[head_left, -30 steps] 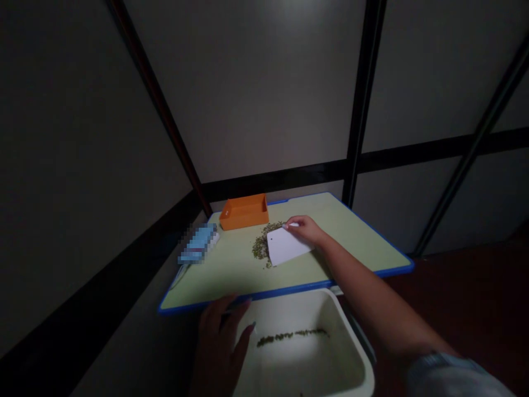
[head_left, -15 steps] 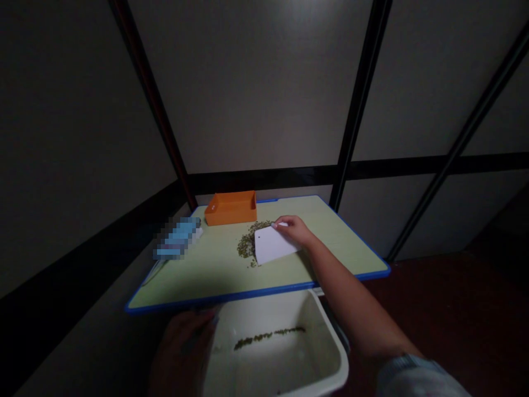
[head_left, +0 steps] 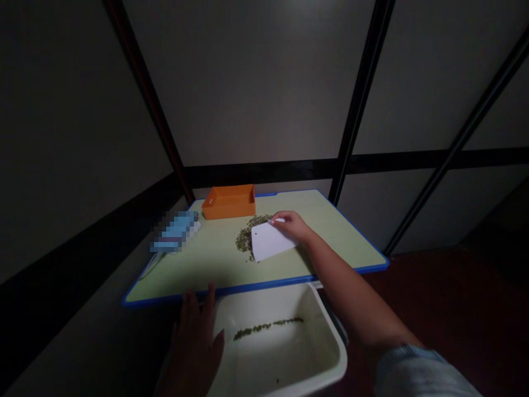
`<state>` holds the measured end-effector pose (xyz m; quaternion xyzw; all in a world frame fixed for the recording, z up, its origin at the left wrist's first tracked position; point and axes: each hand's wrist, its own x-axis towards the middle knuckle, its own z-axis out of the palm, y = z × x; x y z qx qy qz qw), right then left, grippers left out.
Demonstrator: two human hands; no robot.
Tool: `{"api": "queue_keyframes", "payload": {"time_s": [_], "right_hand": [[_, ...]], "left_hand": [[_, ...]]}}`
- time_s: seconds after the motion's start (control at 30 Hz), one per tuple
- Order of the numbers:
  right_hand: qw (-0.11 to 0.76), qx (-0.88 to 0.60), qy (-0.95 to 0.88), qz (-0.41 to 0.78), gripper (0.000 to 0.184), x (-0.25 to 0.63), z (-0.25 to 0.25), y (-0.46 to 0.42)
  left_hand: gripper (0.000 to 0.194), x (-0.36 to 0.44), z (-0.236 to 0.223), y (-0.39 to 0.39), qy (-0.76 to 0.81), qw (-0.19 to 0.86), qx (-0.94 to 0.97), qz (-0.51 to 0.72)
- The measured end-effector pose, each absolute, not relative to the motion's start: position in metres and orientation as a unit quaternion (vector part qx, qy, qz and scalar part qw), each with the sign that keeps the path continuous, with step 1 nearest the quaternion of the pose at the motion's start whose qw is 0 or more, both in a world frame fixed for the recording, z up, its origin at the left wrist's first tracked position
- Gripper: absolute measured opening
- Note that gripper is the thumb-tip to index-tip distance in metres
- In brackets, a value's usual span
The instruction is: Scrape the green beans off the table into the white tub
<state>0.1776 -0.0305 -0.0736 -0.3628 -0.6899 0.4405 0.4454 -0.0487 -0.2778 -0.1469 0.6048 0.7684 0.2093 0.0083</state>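
Table (head_left: 334, 234), orange tray (head_left: 230, 212), white bin (head_left: 285, 300) holding bits (head_left: 248, 332)

Matt and smooth, a white card (head_left: 273, 242) of plastic look sits in the right fingers (head_left: 281, 215), its edge meeting rough, grainy green bits (head_left: 243, 241). Beyond those fingers, an orange tray (head_left: 229, 211) of plastic look rests on a smooth tabletop (head_left: 339, 231). Beside the left fingers (head_left: 210, 300), a cream bin (head_left: 342, 355), seemingly plastic, shows a soft sheen; a cloth sleeve (head_left: 417, 372) trails behind the right fingers.
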Motion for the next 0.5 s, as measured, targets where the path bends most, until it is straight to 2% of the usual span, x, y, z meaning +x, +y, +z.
{"api": "queue_keyframes", "payload": {"time_s": [0.5], "right_hand": [[0.442,-0.351,-0.692,0.451,0.032,0.182,-0.075,-0.023]], "left_hand": [[0.062,-0.066,-0.161,-0.28,0.731,0.013,0.637,0.243]]}}
